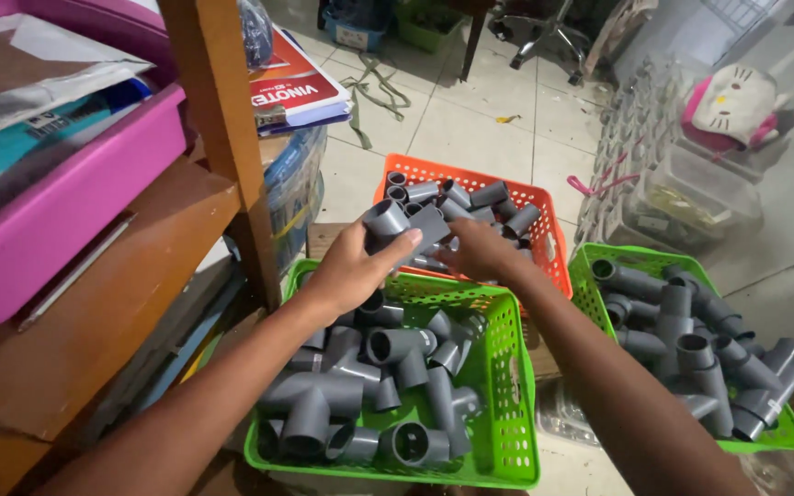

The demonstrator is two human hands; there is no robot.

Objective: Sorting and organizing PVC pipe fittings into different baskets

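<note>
1. A grey pipe fitting [403, 225] is gripped by the left hand [353, 268], fingers curled around it, above the far rim of the near green basket [505, 404].
2. The right hand [480, 250] is stretched over the orange basket [544, 213]; its fingers are hidden, so its grip cannot be told.
3. Both forearms are extended forward from the lower edge.
4. A second green basket [590, 259] of fittings is set at the right; open tiled floor [480, 129] lies beyond.
5. A red-and-white printed package [298, 84] is seen on the wooden shelf [222, 110] at left.
</note>
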